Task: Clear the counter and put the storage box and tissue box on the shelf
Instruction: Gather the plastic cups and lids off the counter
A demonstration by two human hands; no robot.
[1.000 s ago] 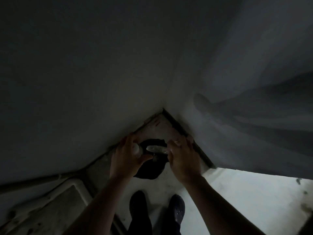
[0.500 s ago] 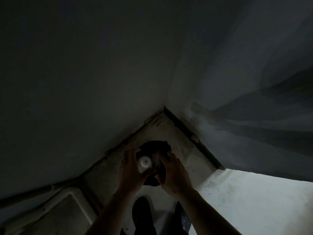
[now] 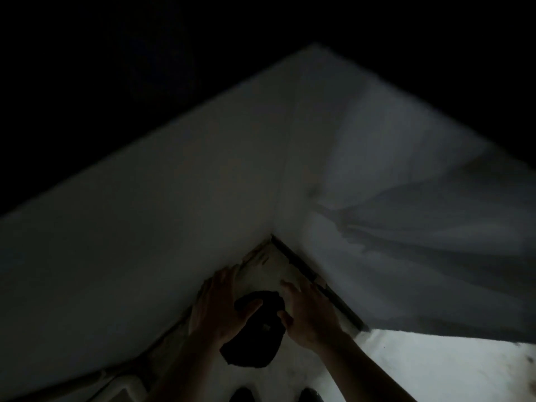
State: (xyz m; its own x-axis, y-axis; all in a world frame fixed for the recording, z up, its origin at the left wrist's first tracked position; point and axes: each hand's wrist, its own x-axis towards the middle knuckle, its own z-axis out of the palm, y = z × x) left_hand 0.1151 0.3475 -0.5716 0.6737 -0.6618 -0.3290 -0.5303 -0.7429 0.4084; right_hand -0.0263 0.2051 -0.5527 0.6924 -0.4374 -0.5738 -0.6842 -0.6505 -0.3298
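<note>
The view is very dark. A black round bin or bag (image 3: pixel 251 343) sits on the floor in a wall corner. My left hand (image 3: pixel 219 309) hovers over its left rim, fingers spread, thumb reaching over the black opening. Over the right rim is my right hand (image 3: pixel 309 313), also with fingers apart. Neither hand shows anything in it. A small pale spot (image 3: pixel 265 326) lies inside the black opening. No storage box or tissue box is in view.
Two grey walls meet at the corner (image 3: pixel 272 236), with a dark skirting strip (image 3: pixel 316 282) along the right wall. A pale floor patch (image 3: pixel 435 369) is lit at the lower right. A light pipe or frame (image 3: pixel 121 382) lies lower left. My dark shoes (image 3: pixel 242 395) stand below.
The small white bottle in my left hand and the clear item in my right hand are gone from my hands. Both hands have spread open over the black bin. The camera tilted up.
</note>
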